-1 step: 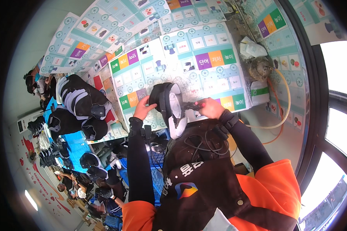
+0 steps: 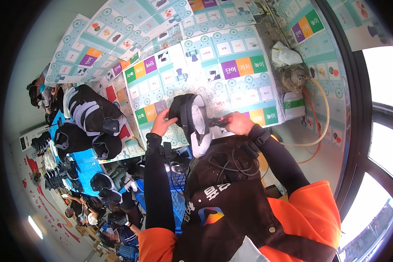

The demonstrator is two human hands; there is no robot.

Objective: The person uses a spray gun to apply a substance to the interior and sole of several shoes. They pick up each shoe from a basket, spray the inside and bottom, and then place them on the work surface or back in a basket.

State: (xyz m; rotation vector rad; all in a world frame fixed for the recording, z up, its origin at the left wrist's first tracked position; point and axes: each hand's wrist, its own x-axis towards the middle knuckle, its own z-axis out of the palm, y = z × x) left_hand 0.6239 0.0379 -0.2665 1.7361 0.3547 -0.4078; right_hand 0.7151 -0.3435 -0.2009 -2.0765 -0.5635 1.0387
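Observation:
A black shoe upper with a white lining and a white strip (image 2: 199, 118) stands on edge at the front of the worktable, in front of my body. My left hand (image 2: 161, 124) grips its black left side, thumb on the near face and fingers behind. From the right, my right hand (image 2: 240, 124) is closed around a small dark hand tool with red parts (image 2: 219, 121). The tool's dark tip points at the pale inner side of the upper; whether it touches cannot be made out. Its exact kind is unclear.
Printed sheets cover the worktable (image 2: 205, 48). Several black and grey shoe uppers (image 2: 89, 113) are piled at left. A stained metal pot (image 2: 294, 77) with a yellowish hose (image 2: 327, 109) stands at right beside a white bag (image 2: 286, 56). Blue crates (image 2: 178, 209) sit below; other people (image 2: 89, 216) work lower left.

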